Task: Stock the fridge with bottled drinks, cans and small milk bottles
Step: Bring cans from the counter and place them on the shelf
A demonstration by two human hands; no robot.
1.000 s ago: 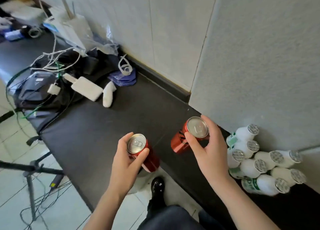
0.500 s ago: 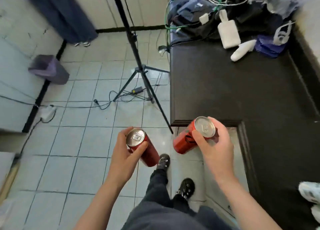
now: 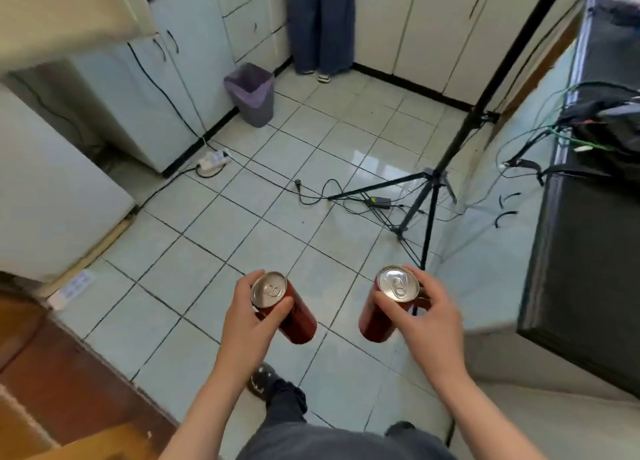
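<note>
My left hand [image 3: 247, 324] grips a red can [image 3: 282, 309] with a silver top, held tilted above the tiled floor. A second red can [image 3: 388, 303] of the same kind is gripped by my right hand [image 3: 429, 321], a little to the right. Both cans are unopened and point their tops toward me. A white appliance [image 3: 45, 189] that may be the fridge stands at the left edge, its door side not visible. The small milk bottles are out of view.
A black tripod [image 3: 429, 189] with cables stands on the floor [image 3: 242, 224] ahead right. The dark counter [image 3: 585, 251] runs along the right. A purple-lined bin [image 3: 251, 94], a power strip [image 3: 213, 160] and a standing person's legs [image 3: 320, 23] are farther off.
I have turned left, away from the counter and the milk bottles, so the view now faces the open floor and cabinets. Both hands still hold their cans the same way.
</note>
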